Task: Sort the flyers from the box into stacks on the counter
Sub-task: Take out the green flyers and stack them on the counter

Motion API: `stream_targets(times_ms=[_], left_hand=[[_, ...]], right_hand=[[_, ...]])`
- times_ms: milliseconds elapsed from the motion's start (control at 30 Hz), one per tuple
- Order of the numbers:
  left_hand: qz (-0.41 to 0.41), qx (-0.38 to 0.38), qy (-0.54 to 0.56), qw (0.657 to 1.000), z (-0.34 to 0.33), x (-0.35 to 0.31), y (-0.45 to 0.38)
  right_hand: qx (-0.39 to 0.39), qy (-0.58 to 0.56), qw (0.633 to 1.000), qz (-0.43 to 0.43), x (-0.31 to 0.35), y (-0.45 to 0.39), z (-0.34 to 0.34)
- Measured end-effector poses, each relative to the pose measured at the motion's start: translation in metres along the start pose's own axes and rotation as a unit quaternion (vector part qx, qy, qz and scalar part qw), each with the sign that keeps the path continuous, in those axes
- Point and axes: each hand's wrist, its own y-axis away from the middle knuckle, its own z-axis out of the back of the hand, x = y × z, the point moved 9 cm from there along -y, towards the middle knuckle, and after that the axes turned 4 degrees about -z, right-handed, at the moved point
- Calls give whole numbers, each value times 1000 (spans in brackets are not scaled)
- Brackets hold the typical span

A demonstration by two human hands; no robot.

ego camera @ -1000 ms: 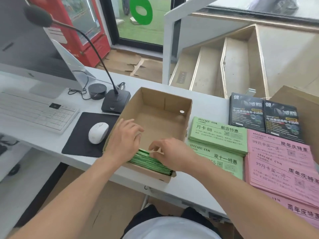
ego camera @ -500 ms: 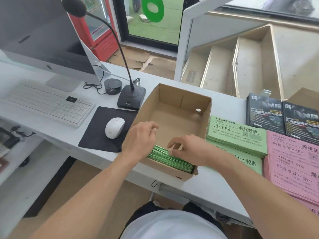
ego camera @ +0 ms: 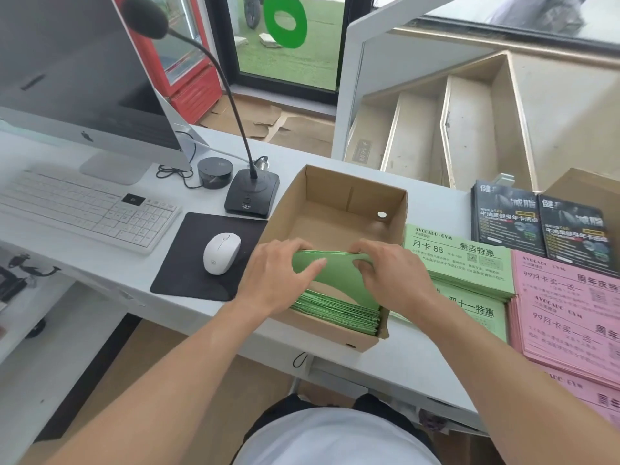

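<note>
The left hand (ego camera: 278, 273) and right hand (ego camera: 391, 275) are pinching a bent bundle of green flyers (ego camera: 330, 273) between thumbs and fingers, directly above the remaining stack (ego camera: 339, 313) inside the cardboard box (ego camera: 339, 193).

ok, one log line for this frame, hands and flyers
left hand: gripping green flyers | right hand: gripping same bundle | bundle: bent, partly lifted in box | counter stacks: green, pink, black

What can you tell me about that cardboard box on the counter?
The cardboard box is plain brown, open-topped and shallow, sitting at an angle near the counter's front edge. Its far half is bare; green flyers fill the near end. The left hand and right hand bend some upward.
</note>
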Motion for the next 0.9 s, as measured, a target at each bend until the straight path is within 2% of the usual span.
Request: stream_targets(times_ms=[67, 167, 300, 367, 433, 500, 567, 633, 700, 767, 833, 867, 900], left_hand=[[-51, -19, -20, 998, 5, -6, 1], [-84, -66, -24, 994, 19, -12, 3], [-144, -185, 77, 969, 50, -25, 10], [-85, -226, 169, 956, 59, -24, 12], [32, -256, 269, 928, 62, -22, 17], [128, -210, 373, 895, 52, -33, 19], [167, -80, 489, 853, 29, -62, 19], [166, 51, 557, 812, 10, -93, 22], [138, 86, 545, 822, 5, -107, 19], [125, 81, 498, 854, 2, -108, 11], [108, 94, 462, 875, -4, -112, 3], [88, 109, 449, 882, -8, -117, -1], [65, 129, 444, 884, -14, -123, -5]], right_hand=[[-32, -15, 999, 16, -3, 5, 11], [-99, -16, 990, 96, 9, 23, 32], [-154, -15, 972, 177, 39, 59, 47], [-216, -13, 959, 184, 51, 77, 56], [-271, -20, 947, 169, 55, 89, 63], [-311, -35, 939, 146, 53, 94, 70], [-329, -37, 935, 123, 48, 97, 78], [-317, -20, 942, 108, 46, 97, 84], [-262, -14, 960, 101, 44, 97, 83], [-156, -37, 985, 71, 34, 95, 78], [-61, -104, 993, 13, 12, 97, 77], [-56, -161, 985, -18, -3, 100, 85], [-85, -223, 970, -48, -22, 102, 100]])
